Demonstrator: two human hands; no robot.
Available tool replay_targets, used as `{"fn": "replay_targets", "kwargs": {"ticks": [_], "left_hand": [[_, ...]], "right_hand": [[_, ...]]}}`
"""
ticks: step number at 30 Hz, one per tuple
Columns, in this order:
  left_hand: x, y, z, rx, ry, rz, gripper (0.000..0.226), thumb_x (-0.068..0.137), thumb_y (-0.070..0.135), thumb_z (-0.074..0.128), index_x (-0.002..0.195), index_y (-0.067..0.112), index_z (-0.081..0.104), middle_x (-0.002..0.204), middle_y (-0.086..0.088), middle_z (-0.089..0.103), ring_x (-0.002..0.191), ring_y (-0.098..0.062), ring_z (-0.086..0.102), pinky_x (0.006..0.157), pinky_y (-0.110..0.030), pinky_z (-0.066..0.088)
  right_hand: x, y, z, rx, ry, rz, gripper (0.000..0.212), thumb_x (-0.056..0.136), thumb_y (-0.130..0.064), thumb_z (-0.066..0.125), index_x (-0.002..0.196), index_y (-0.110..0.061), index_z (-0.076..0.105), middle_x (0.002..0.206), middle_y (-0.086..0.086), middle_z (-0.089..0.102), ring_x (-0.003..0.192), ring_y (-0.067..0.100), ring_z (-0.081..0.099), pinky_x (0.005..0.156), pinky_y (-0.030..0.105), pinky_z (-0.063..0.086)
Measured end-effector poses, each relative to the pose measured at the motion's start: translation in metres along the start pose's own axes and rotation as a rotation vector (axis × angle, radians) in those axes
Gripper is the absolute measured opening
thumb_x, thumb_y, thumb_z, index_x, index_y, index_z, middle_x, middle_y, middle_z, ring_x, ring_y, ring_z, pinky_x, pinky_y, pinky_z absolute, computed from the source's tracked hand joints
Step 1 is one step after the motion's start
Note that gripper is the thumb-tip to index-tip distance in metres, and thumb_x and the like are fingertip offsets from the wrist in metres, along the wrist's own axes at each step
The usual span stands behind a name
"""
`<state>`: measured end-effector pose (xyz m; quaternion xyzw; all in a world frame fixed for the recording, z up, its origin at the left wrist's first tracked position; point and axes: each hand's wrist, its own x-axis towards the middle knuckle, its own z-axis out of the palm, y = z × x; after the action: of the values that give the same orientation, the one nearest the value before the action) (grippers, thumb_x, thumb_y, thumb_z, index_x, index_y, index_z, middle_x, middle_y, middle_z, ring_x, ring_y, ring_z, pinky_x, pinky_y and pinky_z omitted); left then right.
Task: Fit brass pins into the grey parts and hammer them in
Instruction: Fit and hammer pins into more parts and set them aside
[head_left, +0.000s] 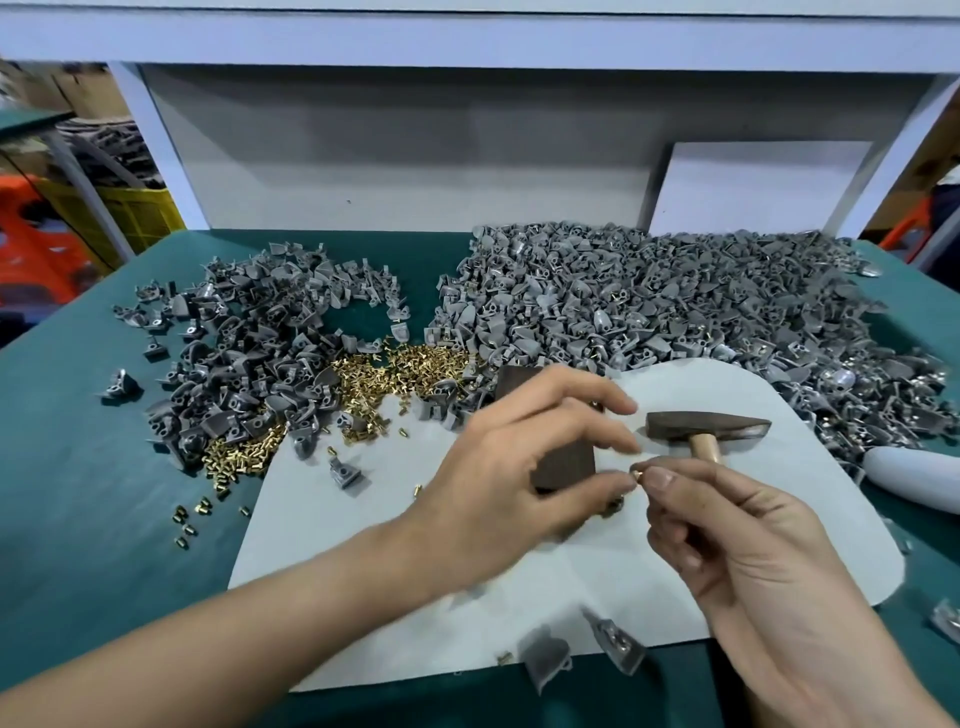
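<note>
Two hands meet over a pale mat (701, 384). The right hand (753, 551), fingers curled, pinches a brass pin (636, 473). The blurred left hand (519, 467), fingers spread, has its thumb against that pin; whether it grips I cannot tell. Under it sits a dark block (569, 465), with the hammer (706, 426) just beyond. Loose pins (405, 366) and heaps of grey parts (649, 301) cover the green worktop (78, 493) behind.

Hammer (706, 428): one, lay beyond the fingers (597, 404).
Dark block (566, 462): one, under them.
Grey-part heaps: two, large heap (649, 301), small heap (249, 364).
Pinched brass pin (636, 474): one.
</note>
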<state>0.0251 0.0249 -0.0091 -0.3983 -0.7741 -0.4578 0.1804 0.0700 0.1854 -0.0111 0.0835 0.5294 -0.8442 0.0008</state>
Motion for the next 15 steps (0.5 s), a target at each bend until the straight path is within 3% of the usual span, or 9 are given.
{"fn": "replay_targets", "kwargs": {"ticks": [3, 6, 9, 13, 15], "left_hand": [[0.017, -0.018, -0.02, 0.111, -0.083, -0.156, 0.037, 0.088, -0.007, 0.057, 0.118, 0.012, 0.064, 0.11, 0.005, 0.064, 0.099, -0.001, 0.057, 0.086, -0.01, 0.044], [0.029, -0.043, -0.035, 0.156, -0.382, -0.346, 0.069, 0.086, -0.016, 0.044, 0.139, 0.029, 0.046, 0.126, 0.013, 0.058, 0.11, 0.002, 0.05, 0.088, -0.006, 0.039], [0.025, -0.055, -0.031, 0.219, -0.587, -0.285, 0.061, 0.092, -0.005, 0.051, 0.141, 0.032, 0.045, 0.133, 0.014, 0.055, 0.115, 0.002, 0.045, 0.091, -0.008, 0.034], [0.014, -0.059, -0.021, 0.235, -0.411, -0.225, 0.036, 0.088, 0.004, 0.065, 0.12, 0.021, 0.067, 0.119, 0.004, 0.062, 0.106, -0.007, 0.055, 0.083, -0.001, 0.03], [0.007, -0.056, -0.019, 0.213, -0.327, -0.239, 0.034, 0.084, 0.012, 0.071, 0.118, 0.02, 0.068, 0.11, 0.003, 0.062, 0.095, -0.002, 0.053, 0.082, -0.001, 0.032]], "right_hand": [[0.006, 0.003, -0.003, -0.081, 0.054, -0.071, 0.022, 0.043, -0.018, 0.076, 0.061, -0.006, 0.073, 0.053, 0.005, 0.051, 0.044, 0.009, 0.035, 0.038, 0.014, 0.029], [0.012, 0.008, -0.008, -0.161, 0.081, -0.091, 0.028, 0.042, -0.024, 0.078, 0.064, -0.007, 0.074, 0.057, 0.009, 0.046, 0.046, 0.011, 0.032, 0.044, 0.011, 0.033], [0.018, 0.013, -0.006, -0.218, 0.073, -0.106, 0.029, 0.043, -0.027, 0.079, 0.065, -0.009, 0.074, 0.059, 0.008, 0.048, 0.047, 0.012, 0.032, 0.046, 0.01, 0.034], [0.027, 0.019, 0.005, -0.326, 0.03, -0.126, 0.006, 0.061, -0.01, 0.079, 0.065, -0.012, 0.074, 0.058, 0.005, 0.051, 0.045, 0.01, 0.035, 0.045, 0.013, 0.033], [0.033, 0.024, 0.01, -0.41, 0.007, -0.155, 0.013, 0.072, -0.003, 0.074, 0.063, -0.012, 0.073, 0.053, 0.001, 0.052, 0.045, 0.007, 0.038, 0.044, 0.013, 0.033]]}}
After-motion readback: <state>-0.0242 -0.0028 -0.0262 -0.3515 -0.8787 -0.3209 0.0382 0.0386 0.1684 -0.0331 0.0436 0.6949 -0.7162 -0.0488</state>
